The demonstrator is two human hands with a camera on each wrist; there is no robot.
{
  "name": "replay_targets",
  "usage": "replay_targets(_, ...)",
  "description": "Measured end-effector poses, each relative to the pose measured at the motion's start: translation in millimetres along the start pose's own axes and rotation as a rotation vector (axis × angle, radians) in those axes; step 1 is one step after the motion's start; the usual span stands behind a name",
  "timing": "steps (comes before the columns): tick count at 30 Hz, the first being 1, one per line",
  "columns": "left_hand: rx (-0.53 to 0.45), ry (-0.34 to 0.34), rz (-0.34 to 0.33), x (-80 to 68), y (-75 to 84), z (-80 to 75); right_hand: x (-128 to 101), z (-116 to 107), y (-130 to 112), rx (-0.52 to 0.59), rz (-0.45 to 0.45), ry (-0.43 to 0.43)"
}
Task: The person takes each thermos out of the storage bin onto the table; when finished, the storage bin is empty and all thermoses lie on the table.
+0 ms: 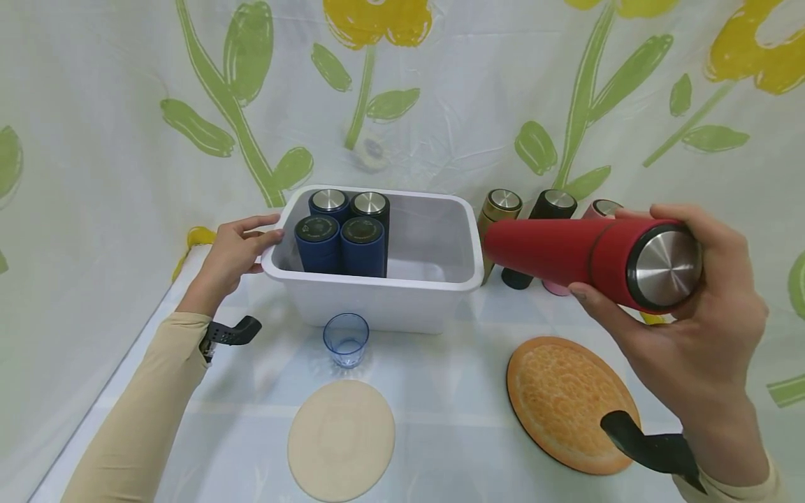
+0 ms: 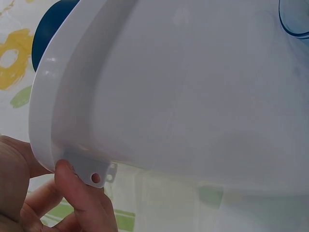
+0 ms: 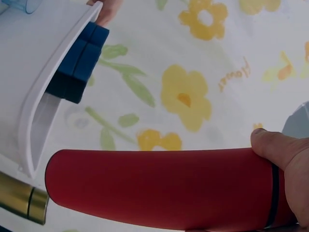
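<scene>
We hold the red flask (image 1: 566, 255) in our right hand (image 1: 698, 328), lying nearly level in the air to the right of the white bin (image 1: 371, 283), its steel cap toward us and its base pointing at the bin's right wall. Our fingers (image 1: 604, 304) curl under the capped end and the thumb lies over the top, so the grip sits on the cap half while the long body juts free; the right wrist view shows the thumb (image 3: 277, 147) pressed on the red body just beside the dark seam. The right forearm comes in from the lower right, wrist bent upward.

Our left hand (image 1: 235, 251) rests on the bin's left rim, thumb on top of the edge and fingers tucked beneath it near the corner tab, as the left wrist view shows. The arm stretches forward from the lower left.

Four dark blue flasks (image 1: 342, 234) stand upright in the bin's left half.
</scene>
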State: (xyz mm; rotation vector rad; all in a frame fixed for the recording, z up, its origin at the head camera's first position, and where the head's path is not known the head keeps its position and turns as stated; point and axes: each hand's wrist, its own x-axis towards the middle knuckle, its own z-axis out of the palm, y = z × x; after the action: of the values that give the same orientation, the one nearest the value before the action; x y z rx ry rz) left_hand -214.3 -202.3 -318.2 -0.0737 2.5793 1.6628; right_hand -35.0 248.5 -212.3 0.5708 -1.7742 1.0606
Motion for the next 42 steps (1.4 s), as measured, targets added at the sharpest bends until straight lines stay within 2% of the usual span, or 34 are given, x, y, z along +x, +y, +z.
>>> replay_targets(15,-0.006,0.001,-0.002,-0.4,-0.4,-0.2,-8.1,-25.4,8.1,-0.113,0.064,-0.085)
replay_targets(29,-0.006,0.003,0.027,-0.1,-4.0,0.0,-12.2,-44.0,21.9,-0.296,0.119,-0.121)
replay_targets(36,-0.010,-0.002,0.022,0.9,-5.1,0.6,-15.3,-52.8,29.7,-0.307,0.160,-0.123)
replay_targets(42,-0.009,-0.004,0.019,2.0,-4.8,-0.6,-16.0,-59.3,39.6,-0.327,0.158,-0.123)
